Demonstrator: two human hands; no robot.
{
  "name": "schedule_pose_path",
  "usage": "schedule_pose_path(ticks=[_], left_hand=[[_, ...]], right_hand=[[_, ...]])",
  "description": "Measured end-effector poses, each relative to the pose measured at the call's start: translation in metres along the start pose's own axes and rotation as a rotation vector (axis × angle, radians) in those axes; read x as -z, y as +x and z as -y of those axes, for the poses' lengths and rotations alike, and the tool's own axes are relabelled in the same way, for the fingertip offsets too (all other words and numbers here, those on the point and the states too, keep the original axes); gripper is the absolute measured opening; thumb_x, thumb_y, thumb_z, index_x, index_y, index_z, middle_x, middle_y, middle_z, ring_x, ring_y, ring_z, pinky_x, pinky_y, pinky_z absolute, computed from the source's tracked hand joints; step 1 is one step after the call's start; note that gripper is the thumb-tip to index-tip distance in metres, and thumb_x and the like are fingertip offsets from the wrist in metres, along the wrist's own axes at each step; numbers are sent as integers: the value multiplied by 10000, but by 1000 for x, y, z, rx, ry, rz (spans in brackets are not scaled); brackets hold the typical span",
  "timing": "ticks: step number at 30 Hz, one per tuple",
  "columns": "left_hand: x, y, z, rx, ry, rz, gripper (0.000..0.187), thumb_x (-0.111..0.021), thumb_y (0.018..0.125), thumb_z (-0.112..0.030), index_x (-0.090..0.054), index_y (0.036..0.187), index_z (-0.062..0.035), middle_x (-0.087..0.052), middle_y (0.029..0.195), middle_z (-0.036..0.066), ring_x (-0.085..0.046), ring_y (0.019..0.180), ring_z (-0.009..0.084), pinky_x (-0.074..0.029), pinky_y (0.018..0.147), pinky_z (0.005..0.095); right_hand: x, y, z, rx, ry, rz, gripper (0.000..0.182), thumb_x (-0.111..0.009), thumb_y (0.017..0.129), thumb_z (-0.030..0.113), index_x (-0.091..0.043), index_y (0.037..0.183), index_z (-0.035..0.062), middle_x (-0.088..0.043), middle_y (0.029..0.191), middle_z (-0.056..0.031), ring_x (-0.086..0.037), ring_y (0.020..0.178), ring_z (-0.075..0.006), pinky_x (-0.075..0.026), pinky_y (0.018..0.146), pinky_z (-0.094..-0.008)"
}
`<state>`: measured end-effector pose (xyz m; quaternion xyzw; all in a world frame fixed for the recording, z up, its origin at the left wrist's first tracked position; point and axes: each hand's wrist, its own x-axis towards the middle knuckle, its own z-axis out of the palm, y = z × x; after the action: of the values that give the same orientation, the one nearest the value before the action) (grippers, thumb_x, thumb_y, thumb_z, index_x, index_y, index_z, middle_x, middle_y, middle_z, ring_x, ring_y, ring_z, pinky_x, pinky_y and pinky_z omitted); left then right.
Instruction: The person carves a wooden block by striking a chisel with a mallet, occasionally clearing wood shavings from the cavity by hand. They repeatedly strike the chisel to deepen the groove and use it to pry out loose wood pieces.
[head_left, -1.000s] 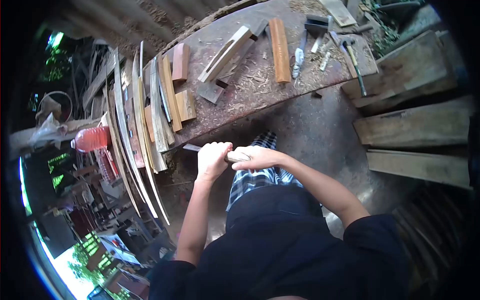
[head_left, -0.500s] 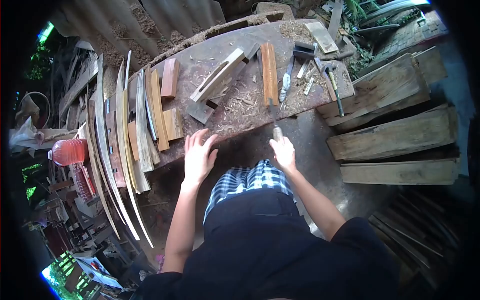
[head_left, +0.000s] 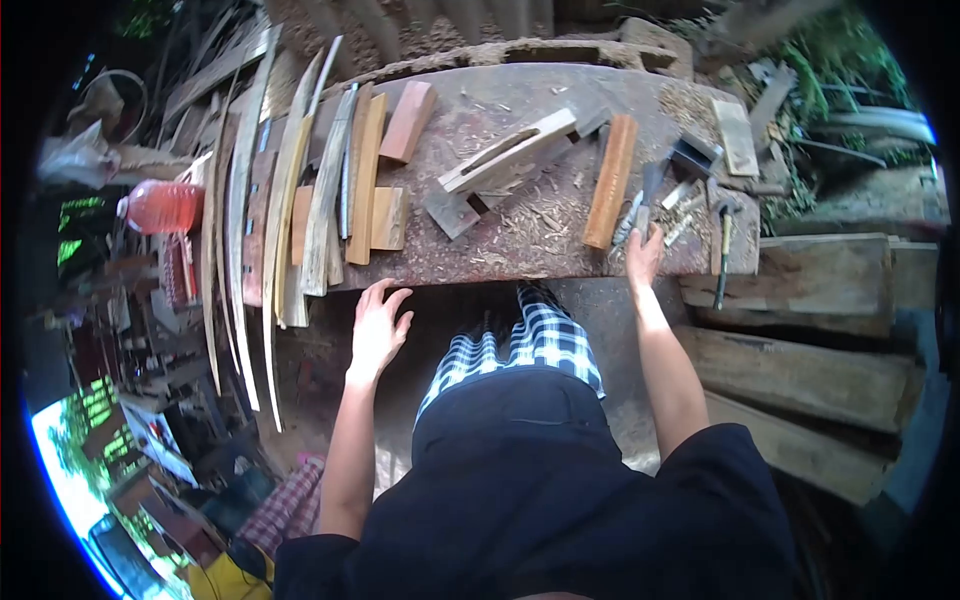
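- Far left, past the bench's left edge: red bottle (head_left: 165,205) sits among clutter, well apart from my hands.
- Left end of the workbench (head_left: 480,255): long curved wood strips (head_left: 275,210) hang over the front edge, with short wood blocks (head_left: 388,217) just beside them.
- My left hand (head_left: 377,325) is now empty, fingers spread wide, hovering just below the bench's front edge. A second ago it was clamped on the tool's handle; half a second ago it had already let go.
- Bench middle: slotted wooden piece (head_left: 505,152) lies among shavings, untouched.
- Orange wood bar (head_left: 611,180) lies right of it, running toward the front edge.
- My right hand (head_left: 644,255) has gone from my lap up to the right front edge. The chisel (head_left: 643,205) lies under my fingertips, blade pointing away; I can't tell whether I grip it or just rest on it.
- My read: two-handed work has stopped and the chisel is being parked with the tools.
- Right end: hammer (head_left: 723,250) lies near the corner, apart from my hand.
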<state>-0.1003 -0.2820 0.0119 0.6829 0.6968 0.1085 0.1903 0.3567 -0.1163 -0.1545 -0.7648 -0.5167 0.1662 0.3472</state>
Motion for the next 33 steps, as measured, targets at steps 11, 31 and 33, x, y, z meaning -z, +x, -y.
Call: schedule_pose_path(ticks=[11, 31, 33], left_hand=[[-3, 24, -86, 171, 30, -9, 403, -715, 869, -196, -656, 1258, -109, -563, 1356, 159, -523, 1274, 357, -418, 1103, 461], [24, 155, -101, 99, 2, -262, 428, -729, 878, -162, -637, 1292, -102, -578, 1340, 151, -543, 1269, 352, -454, 1083, 447], [6, 166, -108, 123, 8, -191, 447, -733, 873, -157, -628, 1305, -104, -570, 1350, 147, -537, 1278, 351, -456, 1082, 448]], right_hand=[[-44, 60, 97, 554, -399, 322, 613, -732, 857, 252, -517, 1427, 184, -380, 1522, -112, -245, 1482, -365, -199, 1194, -602], [-61, 73, 80, 607, -357, 288, 259, -686, 859, 201, -710, 1117, 212, -535, 1382, 10, -225, 1499, -427, -214, 1190, -599], [-63, 75, 80, 612, -365, 296, 254, -684, 860, 202, -712, 1112, 212, -541, 1375, 11, -226, 1499, -426, -212, 1189, -598]])
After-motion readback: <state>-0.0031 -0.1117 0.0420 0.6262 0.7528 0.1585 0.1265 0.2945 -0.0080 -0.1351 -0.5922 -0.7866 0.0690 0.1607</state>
